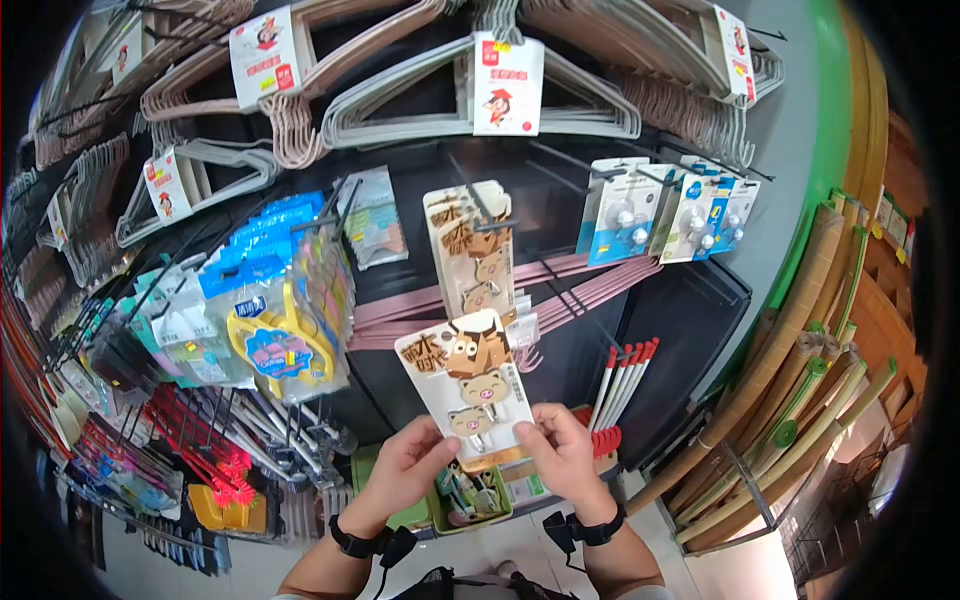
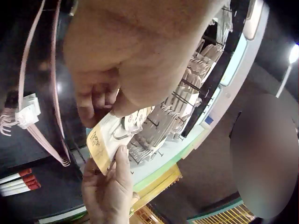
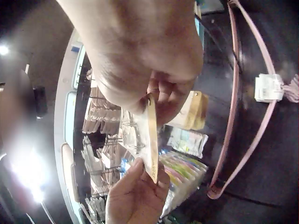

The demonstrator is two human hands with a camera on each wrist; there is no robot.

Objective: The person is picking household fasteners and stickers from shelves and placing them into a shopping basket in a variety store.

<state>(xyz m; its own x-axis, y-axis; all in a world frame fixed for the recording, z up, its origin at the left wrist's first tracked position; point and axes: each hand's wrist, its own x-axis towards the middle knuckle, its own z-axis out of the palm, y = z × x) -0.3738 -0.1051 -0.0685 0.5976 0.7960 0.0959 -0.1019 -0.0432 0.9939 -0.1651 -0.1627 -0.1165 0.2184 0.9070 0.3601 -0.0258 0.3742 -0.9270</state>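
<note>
A carded pack of hooks (image 1: pixel 448 385) with cartoon pig faces and a cow's head is held up in front of the rack. My left hand (image 1: pixel 402 472) pinches its lower left edge, thumb on the front. At the lower right edge my right hand (image 1: pixel 568 456) grips it the same way. Seen from the left wrist, the pack (image 2: pixel 105 142) is tilted, its yellow bottom end towards me. Behind it, similar carded packs (image 1: pixel 470 240) hang on a peg.
Clothes hangers (image 1: pixel 480 95) fill the rack's upper rows. Bagged goods (image 1: pixel 285 340) hang at left, blue-and-white hook packs (image 1: pixel 625 215) at right. Below my hands stands a green bin (image 1: pixel 495 512) with small goods. Rolled bamboo mats (image 1: pixel 800 400) lean on the right.
</note>
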